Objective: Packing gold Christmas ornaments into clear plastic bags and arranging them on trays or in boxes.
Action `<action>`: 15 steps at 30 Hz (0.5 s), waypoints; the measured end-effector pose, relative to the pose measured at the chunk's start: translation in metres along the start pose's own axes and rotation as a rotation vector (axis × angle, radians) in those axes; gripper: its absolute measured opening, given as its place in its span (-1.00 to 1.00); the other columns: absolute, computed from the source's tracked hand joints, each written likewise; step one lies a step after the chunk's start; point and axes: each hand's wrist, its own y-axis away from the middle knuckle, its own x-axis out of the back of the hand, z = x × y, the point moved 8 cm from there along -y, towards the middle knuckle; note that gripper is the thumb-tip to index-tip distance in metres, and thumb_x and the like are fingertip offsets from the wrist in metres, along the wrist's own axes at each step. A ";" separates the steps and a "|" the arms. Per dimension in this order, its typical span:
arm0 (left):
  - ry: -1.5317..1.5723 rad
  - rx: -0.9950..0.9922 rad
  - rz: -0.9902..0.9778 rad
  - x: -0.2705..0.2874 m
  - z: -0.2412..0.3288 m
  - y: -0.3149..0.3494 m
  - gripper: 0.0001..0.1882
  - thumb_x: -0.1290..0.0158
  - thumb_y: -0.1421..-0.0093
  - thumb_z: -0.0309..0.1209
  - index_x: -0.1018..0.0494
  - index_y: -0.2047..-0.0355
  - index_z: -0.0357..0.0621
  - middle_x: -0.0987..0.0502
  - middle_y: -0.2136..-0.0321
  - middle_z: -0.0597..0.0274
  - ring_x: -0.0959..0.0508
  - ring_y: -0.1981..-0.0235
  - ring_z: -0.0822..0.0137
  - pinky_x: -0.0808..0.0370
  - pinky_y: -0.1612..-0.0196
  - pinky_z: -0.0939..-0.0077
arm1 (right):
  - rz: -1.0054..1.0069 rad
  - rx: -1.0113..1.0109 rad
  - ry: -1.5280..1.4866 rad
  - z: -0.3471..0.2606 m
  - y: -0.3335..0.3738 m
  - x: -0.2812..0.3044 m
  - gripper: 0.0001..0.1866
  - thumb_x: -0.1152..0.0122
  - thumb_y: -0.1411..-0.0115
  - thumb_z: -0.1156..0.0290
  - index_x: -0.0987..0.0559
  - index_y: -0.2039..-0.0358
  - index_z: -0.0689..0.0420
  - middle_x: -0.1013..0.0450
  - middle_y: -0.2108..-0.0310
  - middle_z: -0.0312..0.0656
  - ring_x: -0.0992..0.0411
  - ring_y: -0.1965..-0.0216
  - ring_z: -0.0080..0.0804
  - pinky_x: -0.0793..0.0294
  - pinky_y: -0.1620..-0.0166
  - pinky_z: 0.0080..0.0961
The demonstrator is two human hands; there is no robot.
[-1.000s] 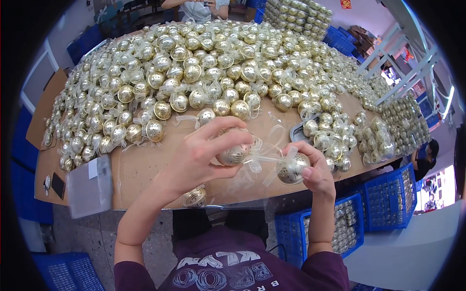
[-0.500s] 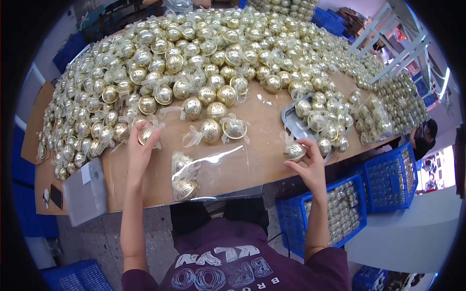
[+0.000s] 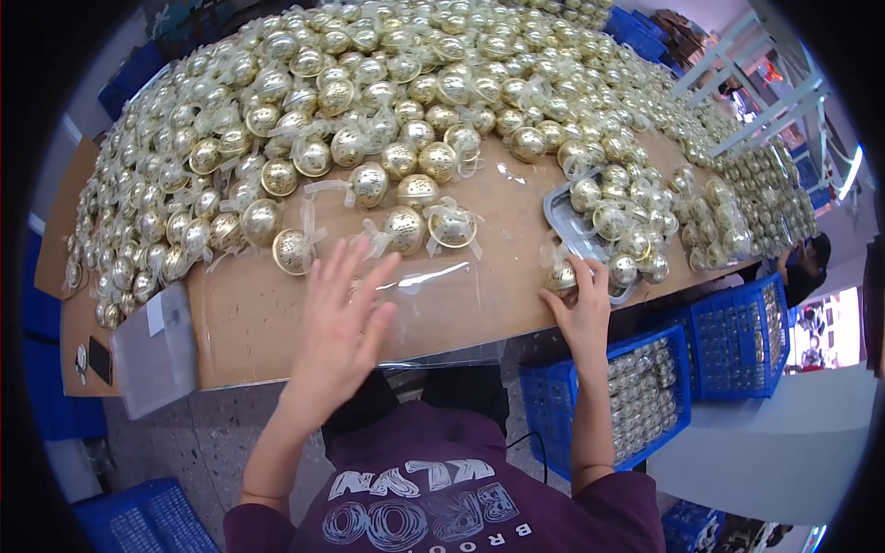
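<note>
So we're at a brown cardboard-topped table (image 3: 249,323) that's basically buried in gold ball ornaments (image 3: 369,83), each one with a pale ribbon tied on. The heap covers the whole far half and spills toward us.

Our left hand (image 3: 341,323) is flat and wide open, fingers spread, palm down on a clear plastic bag (image 3: 433,304) lying near the front edge of the table. It isn't gripping anything, just resting on the bag. Just past the fingertips there's a perforated gold ball (image 3: 293,251), and a little further right two more balls with ribbons (image 3: 404,229) sit loose on the bare cardboard.

Our right hand (image 3: 581,309) is well apart from the left, over at the right front edge. Its fingers are closed around a single gold ball (image 3: 562,276), which sits right at the near corner of a grey metal tray (image 3: 558,217). The tray holds a small bunch of the same balls.

Below the table edge on the right we've got blue plastic crates (image 3: 737,323), filled with more gold balls. On the far left of the table there's a dark phone (image 3: 100,359) next to a grey sheet (image 3: 157,355) hanging over the edge.
</note>
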 end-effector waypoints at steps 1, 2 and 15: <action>-0.122 -0.016 -0.053 -0.009 0.005 0.001 -0.53 0.13 -0.30 -0.28 -0.22 -0.22 -0.03 -0.14 -0.25 0.00 -0.02 -0.33 -0.02 0.04 -0.31 0.01 | -0.110 -0.063 -0.115 0.000 0.000 -0.009 -0.36 -0.47 0.17 0.48 -0.43 0.02 0.27 -0.35 0.14 -0.12 -0.42 0.14 -0.30 -0.46 0.18 -0.50; -0.130 0.003 -0.048 -0.013 0.001 0.002 -0.53 0.13 -0.30 -0.28 -0.22 -0.22 -0.03 -0.14 -0.25 0.00 -0.02 -0.33 -0.02 0.04 -0.31 0.01 | -0.200 0.021 -0.306 -0.012 0.003 -0.017 -0.36 -0.47 0.16 0.57 -0.42 0.01 0.27 -0.36 0.13 -0.17 -0.44 0.20 -0.45 -0.49 0.24 -0.56; -0.051 -0.031 -0.138 -0.028 -0.008 0.007 -0.59 0.11 -0.28 -0.30 -0.36 -0.14 0.35 -0.11 -0.27 0.10 -0.03 -0.32 -0.05 -0.02 -0.25 -0.22 | -0.615 -0.148 -1.096 -0.091 0.020 -0.128 -0.50 -0.26 -0.03 0.69 -0.36 -0.02 0.31 -0.34 0.00 -0.05 -0.45 0.05 -0.39 -0.53 0.03 -0.50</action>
